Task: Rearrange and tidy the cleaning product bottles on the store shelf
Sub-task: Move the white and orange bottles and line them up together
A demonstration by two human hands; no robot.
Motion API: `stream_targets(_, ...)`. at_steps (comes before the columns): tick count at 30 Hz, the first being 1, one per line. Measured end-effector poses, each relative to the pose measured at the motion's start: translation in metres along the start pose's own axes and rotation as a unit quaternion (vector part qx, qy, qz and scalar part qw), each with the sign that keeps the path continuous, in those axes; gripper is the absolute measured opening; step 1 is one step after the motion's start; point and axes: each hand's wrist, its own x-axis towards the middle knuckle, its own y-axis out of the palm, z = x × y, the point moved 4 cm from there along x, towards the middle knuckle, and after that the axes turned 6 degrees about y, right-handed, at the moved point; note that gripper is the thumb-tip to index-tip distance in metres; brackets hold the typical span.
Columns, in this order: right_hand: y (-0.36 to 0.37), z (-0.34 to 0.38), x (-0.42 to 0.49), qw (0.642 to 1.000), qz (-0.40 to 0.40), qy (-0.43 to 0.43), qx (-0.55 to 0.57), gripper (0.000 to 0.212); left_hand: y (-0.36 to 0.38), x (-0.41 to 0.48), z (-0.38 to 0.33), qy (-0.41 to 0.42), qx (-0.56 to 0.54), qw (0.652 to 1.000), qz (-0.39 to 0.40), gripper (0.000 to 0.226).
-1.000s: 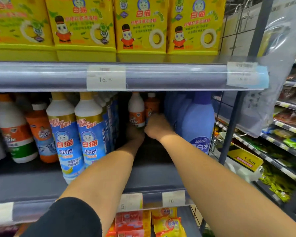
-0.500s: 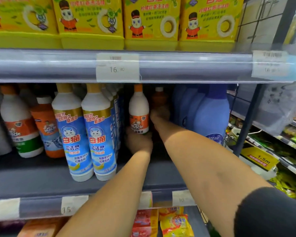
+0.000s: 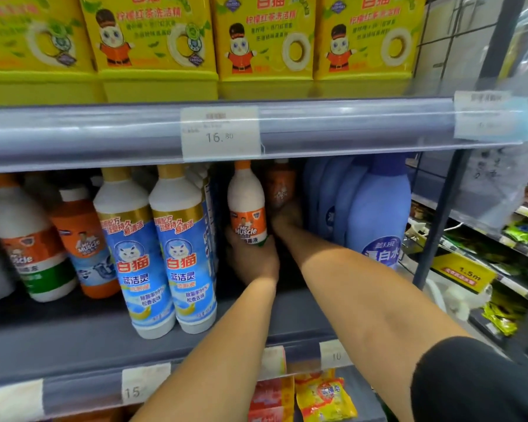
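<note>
I am gripping a white Mr Muscle bottle (image 3: 247, 205) with an orange cap around its base, holding it upright at the centre of the frame. Just right of it, deeper in the shadow, an orange bottle (image 3: 279, 185) is standing against my other fingers. Two tall white-and-blue cat-label bottles (image 3: 162, 254) are standing side by side, touching, at the shelf (image 3: 73, 339) front, left of centre. At the far left a white bottle (image 3: 28, 239) and an orange bottle with a white cap (image 3: 84, 239) are leaning slightly. Blue jugs (image 3: 375, 208) are crowding the right.

Even bright light, dim shelf recess, soft blur, warped edges
</note>
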Motion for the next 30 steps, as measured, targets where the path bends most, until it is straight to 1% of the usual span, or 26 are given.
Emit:
stream_targets(2,-0.003,0.002,-0.012,1.000,-0.012,0.010,-0.006,0.037,-0.004,-0.002,-0.003,-0.005,-0.004,1.000,0.003,0.094)
stream_targets(3,-0.006,0.003,-0.017,1.000,-0.015,0.009,-0.010,0.040,-0.005,-0.003,-0.005,-0.015,-0.013,1.000,0.007,0.094)
stream_targets(5,-0.014,0.003,-0.027,1.000,-0.012,0.009,-0.024,0.046,-0.010,-0.004,-0.007,-0.048,-0.020,0.999,0.015,0.093)
stream_targets(6,-0.020,0.004,-0.033,0.999,-0.007,0.005,-0.039,0.054,-0.013,-0.005,-0.009,-0.063,-0.012,0.998,0.020,0.091)
stream_targets(8,-0.032,0.010,-0.045,0.996,0.008,-0.020,-0.081,0.064,-0.020,-0.008,-0.014,-0.078,0.013,0.996,0.046,0.087)
stream_targets(10,-0.041,0.019,-0.057,0.989,0.027,-0.054,-0.132,0.064,-0.027,-0.014,-0.022,-0.077,0.050,0.993,0.077,0.080)
stream_targets(12,-0.050,0.028,-0.072,0.978,0.027,-0.083,-0.191,0.065,-0.036,-0.025,-0.028,-0.083,0.062,0.990,0.097,0.073)
stream_targets(15,-0.059,0.041,-0.095,0.960,0.019,-0.096,-0.262,0.073,-0.052,-0.048,-0.033,-0.099,0.036,0.989,0.101,0.067)
stream_targets(18,-0.066,0.047,-0.118,0.950,0.026,-0.092,-0.297,0.077,-0.070,-0.065,-0.038,-0.109,-0.007,0.989,0.101,0.062)
stream_targets(20,-0.071,0.050,-0.135,0.949,0.020,-0.095,-0.298,0.072,-0.083,-0.072,-0.043,-0.108,-0.011,0.987,0.117,0.062)
stream_targets(23,-0.081,0.051,-0.163,0.948,0.009,-0.118,-0.296,0.053,-0.104,-0.082,-0.053,-0.086,-0.006,0.984,0.157,0.063)
stream_targets(24,-0.086,0.051,-0.172,0.948,0.007,-0.118,-0.296,0.051,-0.112,-0.086,-0.058,-0.077,-0.001,0.983,0.168,0.063)
stream_targets(25,-0.092,0.051,-0.181,0.952,0.006,-0.113,-0.286,0.057,-0.120,-0.091,-0.064,-0.069,0.005,0.982,0.177,0.064)
stream_targets(27,-0.104,0.050,-0.200,0.962,-0.002,-0.098,-0.257,0.075,-0.137,-0.103,-0.074,-0.054,0.014,0.979,0.197,0.067)
stream_targets(28,-0.110,0.049,-0.210,0.964,-0.007,-0.096,-0.247,0.079,-0.146,-0.110,-0.078,-0.049,0.014,0.977,0.205,0.067)
stream_targets(30,-0.122,0.043,-0.233,0.970,-0.007,-0.092,-0.226,0.077,-0.166,-0.128,-0.083,-0.044,0.007,0.976,0.214,0.066)
